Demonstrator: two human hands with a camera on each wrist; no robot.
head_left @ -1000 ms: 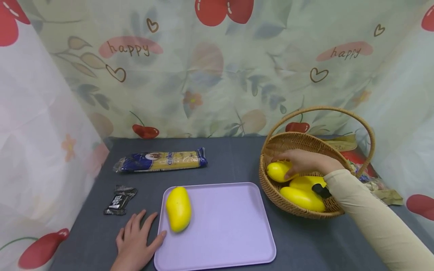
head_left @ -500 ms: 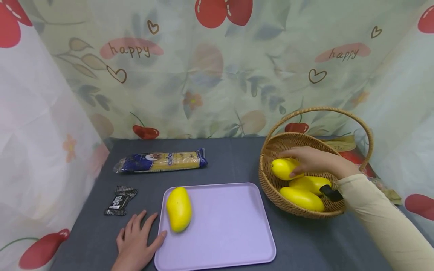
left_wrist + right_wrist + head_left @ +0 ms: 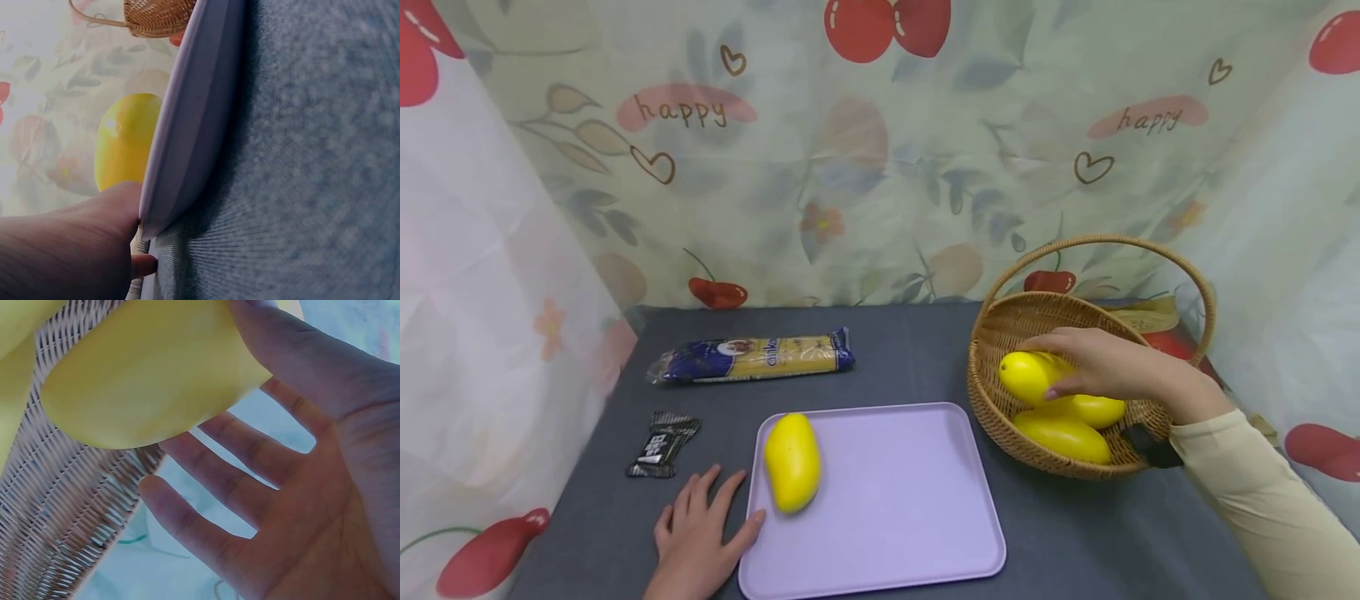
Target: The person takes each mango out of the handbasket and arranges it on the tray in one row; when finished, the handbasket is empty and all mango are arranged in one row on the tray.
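Note:
In the head view my right hand [image 3: 1105, 365] reaches into the wicker basket [image 3: 1026, 321] and holds a yellow mango [image 3: 1024, 377] between thumb and fingers. The right wrist view shows the thumb on one side of this mango [image 3: 156, 381] and the fingertips along the other. Beneath it, two more mangoes, a front mango [image 3: 1063, 440] and a rear mango [image 3: 1101, 411], lie in the basket. My left hand [image 3: 703, 537] rests on the dark table with fingers spread, its thumb at the left rim of the lilac tray [image 3: 887, 500]. Another mango [image 3: 793, 462] lies on the tray's left side.
A blue-and-yellow pasta packet [image 3: 775, 356] lies toward the back left. A small black wrapped packet [image 3: 662, 444] sits beyond my left hand. The basket's tall handle [image 3: 1101, 240] arches over my right hand. Partly hidden packages [image 3: 1150, 317] lie behind the basket.
My right hand has drawn slightly to the right and toward me, with the mango shifting right over the other two. My left hand keeps its place by the tray.

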